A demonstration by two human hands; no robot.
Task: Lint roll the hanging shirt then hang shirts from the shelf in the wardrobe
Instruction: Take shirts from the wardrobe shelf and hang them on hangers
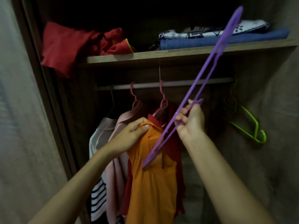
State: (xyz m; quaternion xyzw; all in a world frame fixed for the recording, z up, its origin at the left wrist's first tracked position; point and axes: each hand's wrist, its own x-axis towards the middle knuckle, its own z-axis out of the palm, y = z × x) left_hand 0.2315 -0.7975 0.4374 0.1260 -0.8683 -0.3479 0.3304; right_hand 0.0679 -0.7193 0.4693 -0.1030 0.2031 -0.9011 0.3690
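My left hand [132,135] grips the collar of an orange shirt [153,188], which hangs down in front of the wardrobe. My right hand [191,120] holds a purple hanger [208,75] near its hook. The hanger is tilted steeply; its lower end pokes into the orange shirt's neck opening and its upper end reaches past the shelf [161,56]. Behind, a red shirt [176,143], a pink shirt [116,167] and a white striped one [98,191] hang on pink hangers from the rail [178,84].
On the shelf lie a crumpled red garment [72,44] at the left and folded blue [210,40] and patterned white clothes [202,32] at the right. Empty green hangers [247,125] hang at the rail's right end. A wardrobe door edge [48,94] stands left.
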